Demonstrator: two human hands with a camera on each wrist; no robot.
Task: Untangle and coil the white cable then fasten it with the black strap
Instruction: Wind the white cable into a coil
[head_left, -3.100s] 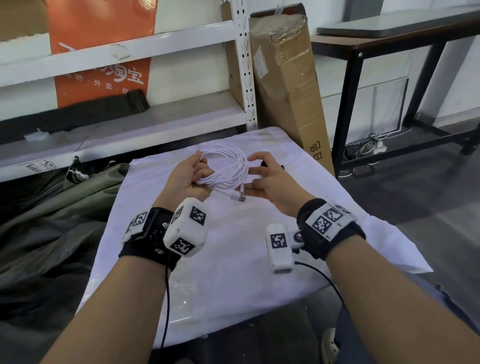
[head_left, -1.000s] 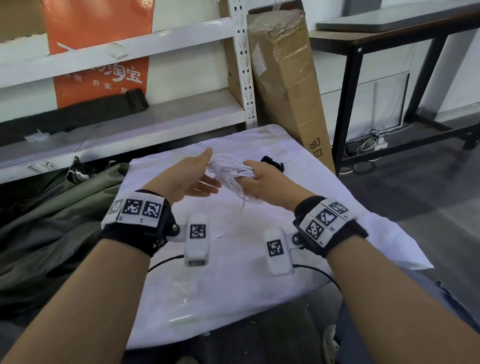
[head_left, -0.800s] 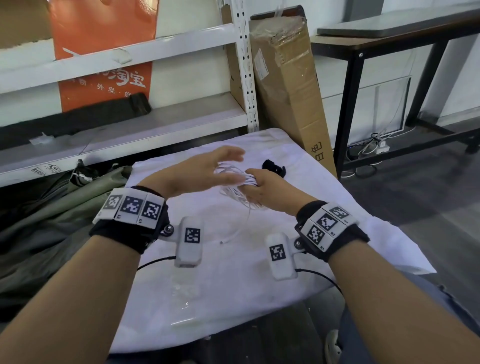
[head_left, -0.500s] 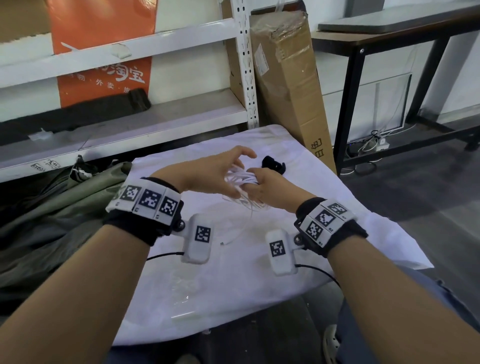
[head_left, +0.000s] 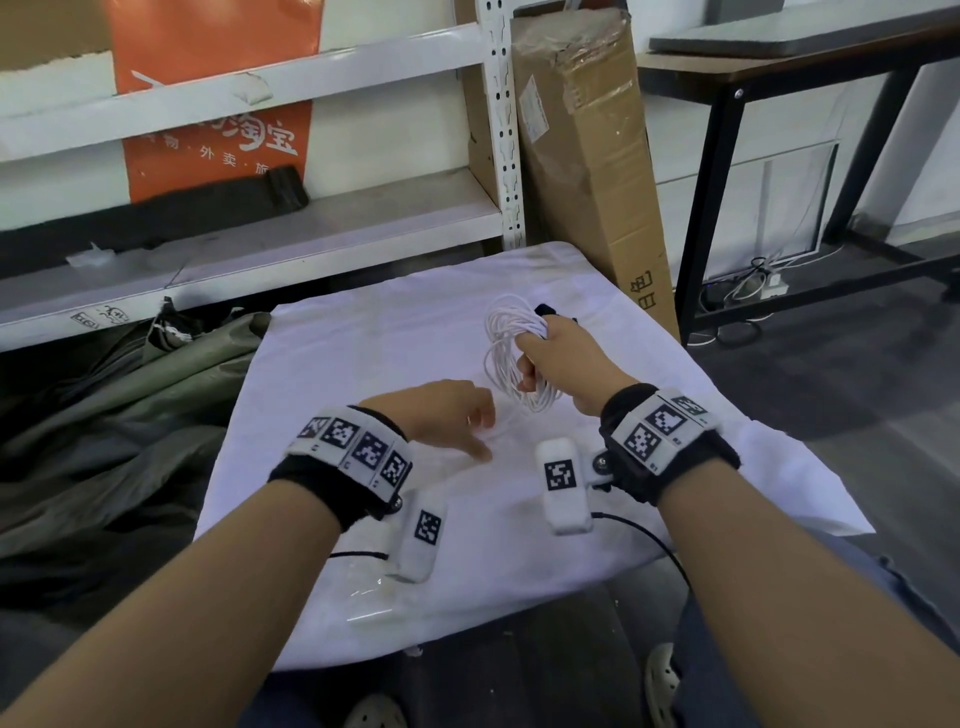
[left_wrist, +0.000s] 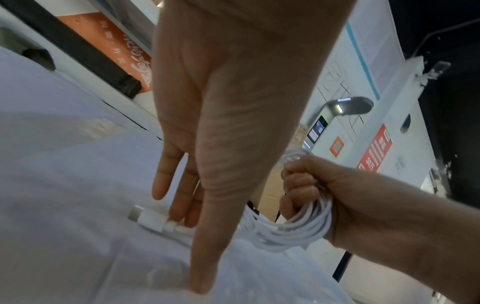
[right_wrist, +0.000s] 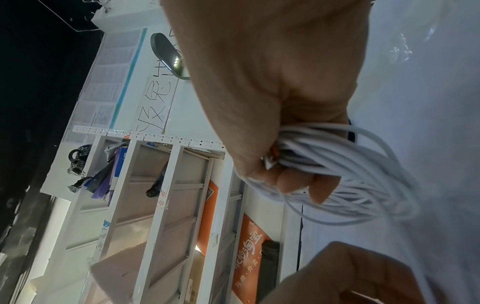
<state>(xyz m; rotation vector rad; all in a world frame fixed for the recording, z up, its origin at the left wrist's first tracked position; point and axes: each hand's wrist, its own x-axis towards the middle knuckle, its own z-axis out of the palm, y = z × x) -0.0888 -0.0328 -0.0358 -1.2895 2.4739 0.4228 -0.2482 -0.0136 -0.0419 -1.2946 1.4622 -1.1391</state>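
While gripping the coiled white cable (head_left: 511, 358) in the right hand (head_left: 563, 358), fingers curled round the loops to stop them springing apart above the tabletop (head_left: 363, 364). Left hand (head_left: 441, 410) open, fingers straight, reaching down to the loose plug end (left_wrist: 152, 219) on the cloth, probably to tuck it in. Black strap (head_left: 545, 310) just behind the right hand, not yet used.

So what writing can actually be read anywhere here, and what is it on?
"淘宝": large white characters on the orange poster behind the shelving.
"外卖": in the smaller line beneath, same poster; the rest of that line is cut off.
Cardboard box: sideways printed characters near its bottom, not surely readable.
Shelf stickers, handwriting on the wall sheet, red signs: too small or blurred.
Wrist bands: square codes only, no words.
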